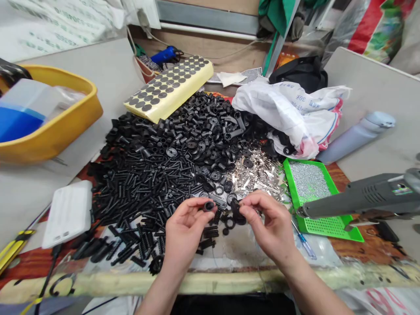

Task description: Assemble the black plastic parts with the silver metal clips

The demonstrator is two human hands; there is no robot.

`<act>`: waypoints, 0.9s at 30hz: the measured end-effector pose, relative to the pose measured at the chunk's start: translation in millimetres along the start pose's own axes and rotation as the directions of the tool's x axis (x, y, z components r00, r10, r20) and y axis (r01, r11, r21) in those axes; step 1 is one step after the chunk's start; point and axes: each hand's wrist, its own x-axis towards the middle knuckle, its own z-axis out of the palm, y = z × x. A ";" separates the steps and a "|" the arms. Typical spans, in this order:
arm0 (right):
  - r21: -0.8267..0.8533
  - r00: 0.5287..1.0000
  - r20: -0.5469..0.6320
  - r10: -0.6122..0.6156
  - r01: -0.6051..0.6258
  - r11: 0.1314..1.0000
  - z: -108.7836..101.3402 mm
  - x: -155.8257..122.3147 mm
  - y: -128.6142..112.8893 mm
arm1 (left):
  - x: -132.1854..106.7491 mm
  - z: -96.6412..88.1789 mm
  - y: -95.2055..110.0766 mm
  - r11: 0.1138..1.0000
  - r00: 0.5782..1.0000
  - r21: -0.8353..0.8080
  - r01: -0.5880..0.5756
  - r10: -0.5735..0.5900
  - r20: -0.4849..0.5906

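Note:
Between the thumb and fingers of my left hand is a short black plastic tube, its round opening facing up toward me. My right hand pinches a dark black plastic part at its edge; its exact kind is hard to make out. The two parts are held apart, a small gap between them. Just beyond my hands lie black discs and rings, metal clips and a heap of black ribbed rods. A black ring rests on the table below the right-hand part.
A green tray of small silvery pieces stands right, with a grey power screwdriver over it. A blue-handled screwdriver lies nearby. Left are a white power bank and yellow basin. A yellow sticker sheet lies behind the heap.

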 end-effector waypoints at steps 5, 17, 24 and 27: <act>0.002 1.000 0.022 0.004 -0.004 1.000 3.7 -3.3 4.1 | -0.2 -6.2 -1.8 0.994 0.997 0.080 -0.067 0.071 -0.043; -0.047 0.997 0.074 0.016 -0.013 0.999 5.4 -7.0 12.9 | 13.2 -57.9 12.8 0.554 0.930 0.777 -0.299 0.353 0.106; -0.062 0.993 0.114 0.013 -0.006 0.998 7.3 -8.1 21.2 | 12.0 -108.6 32.5 0.258 0.869 0.892 -0.370 0.436 0.234; -0.067 0.990 0.144 0.002 0.008 0.998 9.7 -7.8 24.0 | 9.3 -124.4 39.7 0.152 0.862 0.925 -0.349 0.439 0.253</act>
